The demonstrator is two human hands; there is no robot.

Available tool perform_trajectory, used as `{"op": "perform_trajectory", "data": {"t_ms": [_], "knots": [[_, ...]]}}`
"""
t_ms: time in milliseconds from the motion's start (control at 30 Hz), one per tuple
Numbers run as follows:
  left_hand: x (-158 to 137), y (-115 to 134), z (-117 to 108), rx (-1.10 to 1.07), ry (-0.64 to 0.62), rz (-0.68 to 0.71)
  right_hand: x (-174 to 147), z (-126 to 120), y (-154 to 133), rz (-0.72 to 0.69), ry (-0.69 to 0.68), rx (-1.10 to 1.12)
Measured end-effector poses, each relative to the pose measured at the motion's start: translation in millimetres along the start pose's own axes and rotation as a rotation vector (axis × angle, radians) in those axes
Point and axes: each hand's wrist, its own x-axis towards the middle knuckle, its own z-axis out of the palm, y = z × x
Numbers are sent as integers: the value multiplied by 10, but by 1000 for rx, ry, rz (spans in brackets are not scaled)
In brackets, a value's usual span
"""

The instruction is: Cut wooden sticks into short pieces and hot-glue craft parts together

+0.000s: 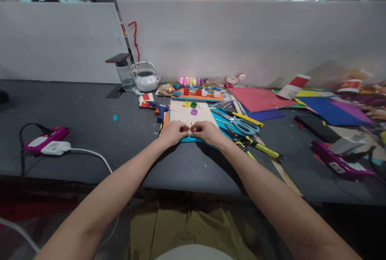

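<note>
Over a pale sheet [181,111] at the table's front, both hands meet with fingertips pinched. My left hand [175,131] and my right hand [206,132] are closed on a few thin pale sticks [189,125], toothpick-like, whose ends poke up between the fingers; the rest is hidden. Just beyond the fingers lie a purple ring-like cap [194,112], a green one [193,105] and a yellow one [187,104]. To the right of my right hand are blue-handled scissors [245,125], a yellow cutter [249,119] and yellow-black pliers [265,148].
A blue glue gun [159,107] lies left of the sheet. Behind stand small paint pots [199,92], a kettle [146,80] and a water jar [125,76]. Coloured sheets [262,98] spread at right. Purple power strips [50,139] with cables sit at both sides.
</note>
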Motion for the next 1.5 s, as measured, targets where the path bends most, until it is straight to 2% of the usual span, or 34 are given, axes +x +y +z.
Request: {"op": "perform_trajectory", "data": {"t_ms": [1000,1300,1500], "knots": [[-65,-19,24,-177,50,-32,49,-47,-74,12,-67,-79],[-67,-35,45,-163,68,-40,4,-69,-199,26,-51,-156],[-64,-44,47,-131,68,-23,-4,-56,-169,12,-40,-170]]}}
